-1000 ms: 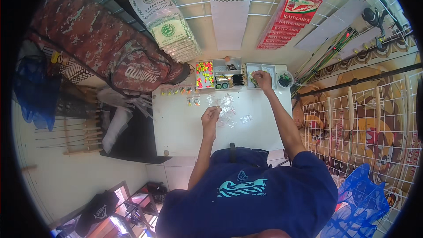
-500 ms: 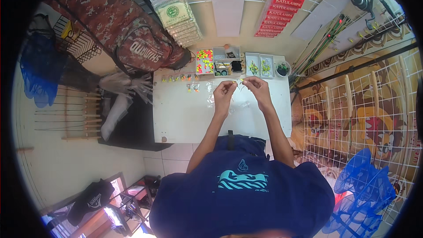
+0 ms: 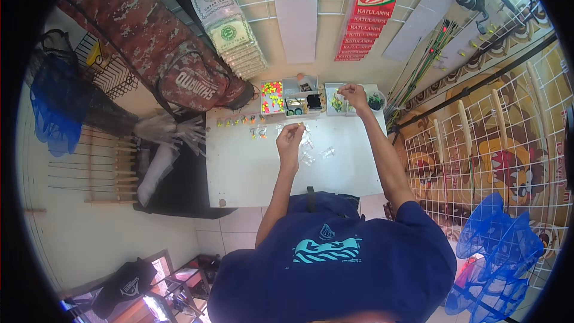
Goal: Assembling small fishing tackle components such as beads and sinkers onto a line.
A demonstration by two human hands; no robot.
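Observation:
Over the middle of the white table [image 3: 251, 173], my left hand [image 3: 290, 137] pinches a small yellow piece [image 3: 301, 124] between thumb and fingertips. My right hand [image 3: 354, 97] is raised at the back right, above a white two-part tray [image 3: 328, 112] of small yellow-green pieces [image 3: 336, 104]. Its fingertips are closed together; what they hold, if anything, is too small to name. Clear little plastic bags [image 3: 327, 152] lie near my left hand. Farther left, several small packets with coloured pieces [image 3: 239, 121] form rows.
A divided box holds bright pink and yellow pieces [image 3: 272, 97], a small bottle [image 3: 305, 85] and a black bundle [image 3: 314, 101]. Beside the tray stands a round tub [image 3: 375, 101]. A camouflage bag [image 3: 191, 84] leans at left; thin rods [image 3: 421, 63] stand at right near a wire grid [image 3: 472, 143].
My hands were together over the table's back part and are now apart. The right hand has moved to the tray; the left has come slightly nearer, still pinching.

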